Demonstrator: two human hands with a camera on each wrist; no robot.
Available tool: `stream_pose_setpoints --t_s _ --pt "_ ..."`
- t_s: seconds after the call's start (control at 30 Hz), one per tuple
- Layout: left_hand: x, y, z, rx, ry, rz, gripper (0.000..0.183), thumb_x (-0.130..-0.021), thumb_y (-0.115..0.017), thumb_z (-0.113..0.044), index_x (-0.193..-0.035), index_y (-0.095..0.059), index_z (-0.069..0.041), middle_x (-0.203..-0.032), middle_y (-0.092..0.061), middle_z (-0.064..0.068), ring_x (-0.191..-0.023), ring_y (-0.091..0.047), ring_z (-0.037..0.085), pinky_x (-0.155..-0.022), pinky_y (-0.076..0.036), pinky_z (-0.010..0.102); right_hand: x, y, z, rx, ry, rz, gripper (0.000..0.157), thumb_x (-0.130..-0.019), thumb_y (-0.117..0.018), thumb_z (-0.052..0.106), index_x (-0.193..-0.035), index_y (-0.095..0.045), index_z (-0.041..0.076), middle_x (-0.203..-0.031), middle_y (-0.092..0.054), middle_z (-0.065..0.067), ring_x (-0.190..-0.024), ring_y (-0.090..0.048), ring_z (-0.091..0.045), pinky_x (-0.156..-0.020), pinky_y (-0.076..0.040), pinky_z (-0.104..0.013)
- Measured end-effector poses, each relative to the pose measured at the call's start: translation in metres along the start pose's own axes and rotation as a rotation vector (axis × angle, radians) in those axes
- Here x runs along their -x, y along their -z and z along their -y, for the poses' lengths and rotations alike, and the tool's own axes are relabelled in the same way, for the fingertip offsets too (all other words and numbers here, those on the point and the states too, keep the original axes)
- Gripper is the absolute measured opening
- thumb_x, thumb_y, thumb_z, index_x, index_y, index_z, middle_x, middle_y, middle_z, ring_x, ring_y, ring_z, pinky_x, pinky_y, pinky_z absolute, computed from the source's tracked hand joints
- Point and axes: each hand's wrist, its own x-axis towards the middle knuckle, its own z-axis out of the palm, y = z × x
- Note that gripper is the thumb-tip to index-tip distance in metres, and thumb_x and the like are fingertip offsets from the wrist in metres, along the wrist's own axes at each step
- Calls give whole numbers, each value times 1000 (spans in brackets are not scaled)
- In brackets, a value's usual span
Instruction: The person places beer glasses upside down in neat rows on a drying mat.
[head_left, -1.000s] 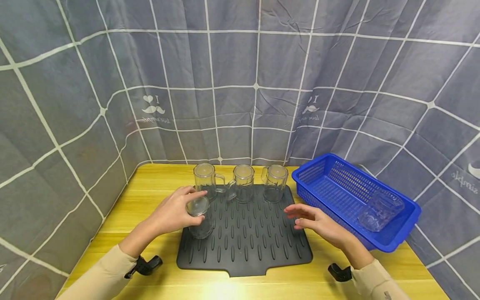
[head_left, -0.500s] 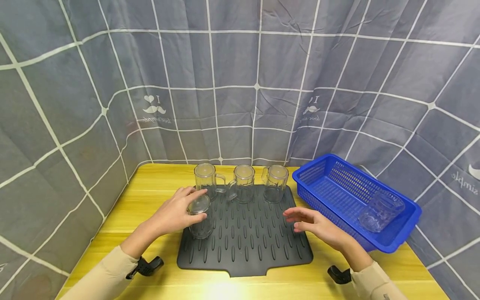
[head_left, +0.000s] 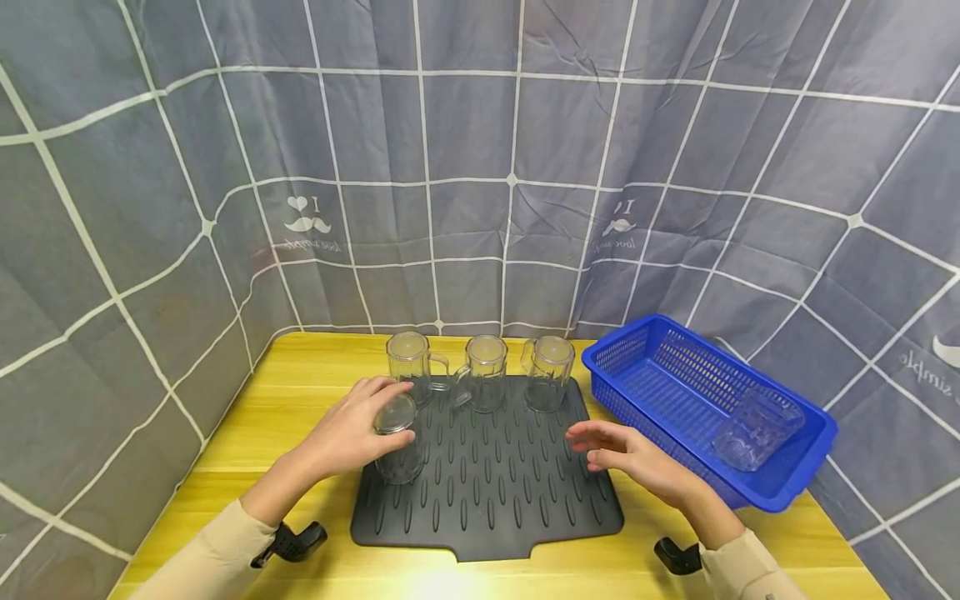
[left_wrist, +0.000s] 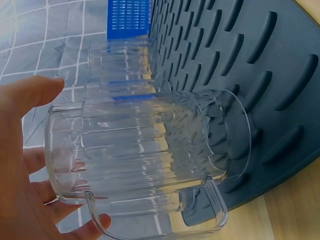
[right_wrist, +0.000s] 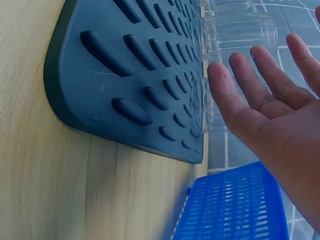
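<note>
A clear glass mug stands upside down on the left part of the black ridged drying mat. My left hand is around the upturned base of this mug, thumb and fingers spread. In the left wrist view, the thumb is apart from the glass, and the mug's handle extends towards the fingers. Three more upturned glass mugs line the mat's back edge. My right hand hovers over the mat's right edge, fingers loosely bent and holding nothing.
A blue plastic basket stands right of the mat, with one glass mug lying in its right part. Beneath is a yellow wooden table. A grey checked curtain hangs behind and at both sides.
The head view has shifted slightly. Both hands and the mugs stay essentially where they were.
</note>
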Motion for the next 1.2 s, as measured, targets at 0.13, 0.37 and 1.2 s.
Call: stream_pose_setpoints --t_s 0.13,0.37,1.2 --pt "0 2 -4 11 -13 -20 72 -86 -75 -51 -148 -52 -22 -147 -51 8 -136 -47 33 -102 -44 62 0 0 1 -5 2 -8 45 -106 -51 15 -148 -44 2 -152 -39 -31 -136 -47 -42 -102 -50 -49" --pt "0 4 -12 29 -45 -102 62 -88 -75 -42 -142 -57 -20 -144 -54 6 -135 -47 31 -106 -40 61 0 0 0 -4 3 -16 43 -106 -51 16 -147 -46 5 -150 -43 -28 -136 -43 -48 -100 -53 -44" --pt "3 -5 -52 367 -227 -175 47 -91 -74 -16 -136 -60 -23 -137 -59 -4 -107 -65 15 -87 -57 36 -1 6 2 28 37 -35 42 -105 -52 14 -146 -48 4 -147 -49 -21 -133 -48 -44 -97 -54 -44"
